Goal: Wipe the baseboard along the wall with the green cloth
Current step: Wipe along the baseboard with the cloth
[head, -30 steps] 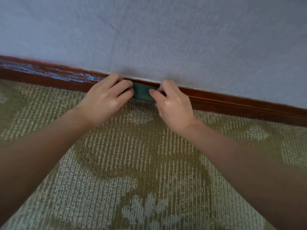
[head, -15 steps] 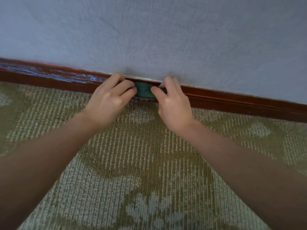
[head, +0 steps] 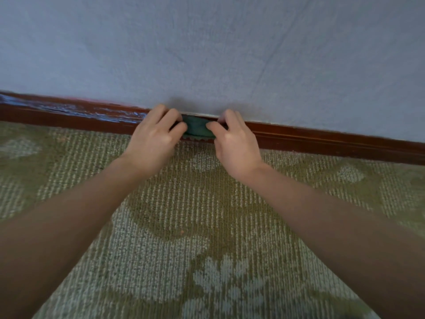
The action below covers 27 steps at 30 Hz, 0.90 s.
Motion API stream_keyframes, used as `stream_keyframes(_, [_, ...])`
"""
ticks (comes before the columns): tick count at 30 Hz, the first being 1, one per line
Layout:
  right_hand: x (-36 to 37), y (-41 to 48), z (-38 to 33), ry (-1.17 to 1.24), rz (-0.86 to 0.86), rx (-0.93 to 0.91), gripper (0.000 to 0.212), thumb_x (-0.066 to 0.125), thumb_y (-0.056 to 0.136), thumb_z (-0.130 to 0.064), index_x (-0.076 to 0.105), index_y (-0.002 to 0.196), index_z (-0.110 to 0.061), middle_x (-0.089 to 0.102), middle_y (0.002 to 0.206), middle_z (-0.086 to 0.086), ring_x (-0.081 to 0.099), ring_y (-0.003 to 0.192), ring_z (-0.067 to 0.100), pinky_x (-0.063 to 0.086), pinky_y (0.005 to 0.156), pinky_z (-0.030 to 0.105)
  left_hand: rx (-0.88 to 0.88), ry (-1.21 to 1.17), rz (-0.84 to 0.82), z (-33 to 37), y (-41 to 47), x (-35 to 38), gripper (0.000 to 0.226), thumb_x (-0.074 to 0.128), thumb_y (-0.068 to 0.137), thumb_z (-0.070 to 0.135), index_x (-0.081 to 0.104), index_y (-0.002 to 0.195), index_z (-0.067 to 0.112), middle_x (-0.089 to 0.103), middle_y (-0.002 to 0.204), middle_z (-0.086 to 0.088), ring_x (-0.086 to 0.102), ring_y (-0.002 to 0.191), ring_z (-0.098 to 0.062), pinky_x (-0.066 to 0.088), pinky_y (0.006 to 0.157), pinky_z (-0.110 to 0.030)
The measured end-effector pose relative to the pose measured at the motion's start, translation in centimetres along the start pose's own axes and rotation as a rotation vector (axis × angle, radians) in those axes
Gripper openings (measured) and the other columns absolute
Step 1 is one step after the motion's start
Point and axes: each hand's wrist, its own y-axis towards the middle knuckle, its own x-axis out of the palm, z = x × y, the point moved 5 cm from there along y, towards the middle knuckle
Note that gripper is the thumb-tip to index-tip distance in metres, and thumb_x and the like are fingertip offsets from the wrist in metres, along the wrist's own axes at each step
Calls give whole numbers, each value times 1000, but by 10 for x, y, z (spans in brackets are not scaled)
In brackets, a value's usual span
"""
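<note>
Pressing green cloth against baseboard, bunched btwn both hands. Left hand pinching one end, right hand the other, fingers curled tight on it. Barely shifted vs a sec ago, hands only drawn a touch closer. Wet streaks to left; dry stretch to right prob still to wipe. Carpet below, wall above.

Two bare hands: one left hand at 9 o'clock of the cloth, one right hand at 3 o'clock of it. One green cloth. One dark wooden baseboard. One blue-grey wall. One patterned carpet, with one whole pale flower motif at 6 o'clock of the view.
</note>
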Motion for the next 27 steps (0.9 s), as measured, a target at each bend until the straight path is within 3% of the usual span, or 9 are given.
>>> stream_keyframes(4, [-13,-4,-16,-8,-93,50,37,64,65,20,64,99,7,55,89,25,54,82,37,45,52,37,10,0,30,1,-6,-18,9,57,83,-12,65,82,-9,65,88,-22,58,72,-36,46,64,-41])
stream_keyframes(9, [-31,-14,-27,7,-207,38,41,58,72,18,59,109,3,50,101,24,48,93,36,50,49,43,-4,-73,-34,16,-15,-39,13,63,73,-18,65,83,-10,63,88,-25,57,73,-39,50,63,-44])
stream_keyframes(13, [-32,-13,-14,18,-178,62,39,61,72,17,61,109,3,51,102,25,49,95,37,52,54,44,-49,-108,-54,19,-8,-37,22,68,64,-21,66,82,-10,63,91,-27,58,74,-41,52,64,-46])
stream_keyframes(16, [-17,-1,-4,57,-98,57,30,65,72,13,64,102,6,53,97,27,53,89,40,52,55,44,-66,-77,-6,8,1,-21,19,69,64,-21,67,80,-10,64,91,-27,59,74,-42,53,65,-45])
stream_keyframes(21, [-2,9,12,54,-48,-69,24,72,61,16,67,83,7,56,79,26,57,73,37,47,37,37,-32,-5,-45,6,10,1,17,71,62,-19,68,76,-10,64,83,-25,59,70,-39,53,61,-41])
stream_keyframes(24, [-1,10,11,50,-44,-84,22,70,59,19,66,78,8,56,74,24,57,66,34,41,38,27,-53,4,-99,7,13,2,8,61,68,-14,66,71,-10,61,77,-23,58,68,-39,51,58,-40])
stream_keyframes(27, [-1,12,10,55,-66,-67,21,69,59,20,66,77,9,56,72,24,57,64,34,37,39,27,-102,14,-134,7,17,1,6,64,68,-15,66,70,-9,61,75,-23,59,70,-40,52,58,-42])
